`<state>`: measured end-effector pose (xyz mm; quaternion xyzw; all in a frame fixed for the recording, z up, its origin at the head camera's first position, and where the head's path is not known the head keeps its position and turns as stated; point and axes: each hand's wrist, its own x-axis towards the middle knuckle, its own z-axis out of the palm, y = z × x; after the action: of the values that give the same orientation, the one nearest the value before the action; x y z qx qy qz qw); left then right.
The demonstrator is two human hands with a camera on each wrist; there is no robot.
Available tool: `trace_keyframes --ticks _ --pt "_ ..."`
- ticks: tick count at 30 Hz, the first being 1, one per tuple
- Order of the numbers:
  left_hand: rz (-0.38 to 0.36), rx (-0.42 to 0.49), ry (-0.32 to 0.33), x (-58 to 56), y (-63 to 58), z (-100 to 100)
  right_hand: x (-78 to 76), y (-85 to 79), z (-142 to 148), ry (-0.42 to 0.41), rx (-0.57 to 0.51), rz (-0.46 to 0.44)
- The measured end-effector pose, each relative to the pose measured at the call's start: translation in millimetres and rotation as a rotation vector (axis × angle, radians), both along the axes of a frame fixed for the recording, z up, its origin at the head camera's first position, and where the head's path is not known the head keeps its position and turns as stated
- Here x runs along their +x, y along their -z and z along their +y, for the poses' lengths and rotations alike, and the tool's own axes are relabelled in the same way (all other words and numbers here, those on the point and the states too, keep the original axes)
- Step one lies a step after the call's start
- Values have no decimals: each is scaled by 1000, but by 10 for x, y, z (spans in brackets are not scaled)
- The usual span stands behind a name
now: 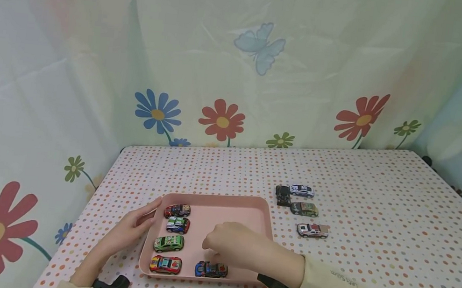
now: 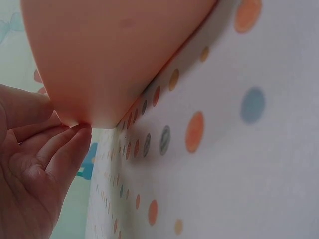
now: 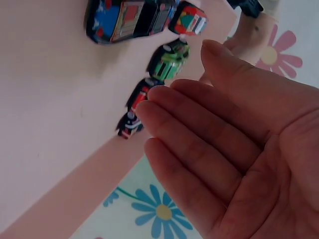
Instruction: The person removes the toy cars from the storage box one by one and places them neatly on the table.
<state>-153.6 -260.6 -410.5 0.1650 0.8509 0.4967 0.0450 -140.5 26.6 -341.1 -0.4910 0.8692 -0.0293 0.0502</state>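
**Blue-and-black metal-look toy car (image 1: pixel 211 269) lies on the near side of the right hand (image 1: pixel 237 244)**

The right hand hangs over the shallow pink rectangular tray (image 1: pixel 228 209), and the car lies inside, along the near wall. Its long axis runs left to right, roughly parallel with that wall. The right hand is much the nearer of the two, with a gap between its fingers and the car. These fingers are gently bent and close together, the thumb apart, pinching nothing; they point toward the left end of the tray.

The left hand (image 1: pixel 132 226) is at the tray's far-left corner, fingertips touching the wall. Its thumb is spread from the index finger; whether they pinch the rim, I cannot tell.

Count: one tray, nine toy vehicles. Five are in the tray. Besides the blue-and-black one, four form a near-to-far row along the left wall, long axes roughly left to right: a red-and-yellow car with pale blue windows (image 1: pixel 165 265), a bright green car (image 1: pixel 169 243), a green, white and blue car (image 1: pixel 178 225) and a dark red-and-black car (image 1: pixel 177 210).

Four stand on the dotted worktop (image 1: pixel 376 206), right of the tray: a white-and-red pickup (image 1: pixel 312 230), nearest; a dark green patterned car (image 1: pixel 304 209); a white-and-blue car (image 1: pixel 301 190), farthest; and a black truck (image 1: pixel 283 195), whose long axis runs near to far.
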Motion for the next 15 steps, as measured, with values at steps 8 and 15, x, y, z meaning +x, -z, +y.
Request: trace_keyframes --ticks 8,15 --pt "18 27 35 5 -12 -8 105 71 -87 -25 123 105" --pt "24 33 40 21 -25 -2 155 96 -128 -48 208 157"
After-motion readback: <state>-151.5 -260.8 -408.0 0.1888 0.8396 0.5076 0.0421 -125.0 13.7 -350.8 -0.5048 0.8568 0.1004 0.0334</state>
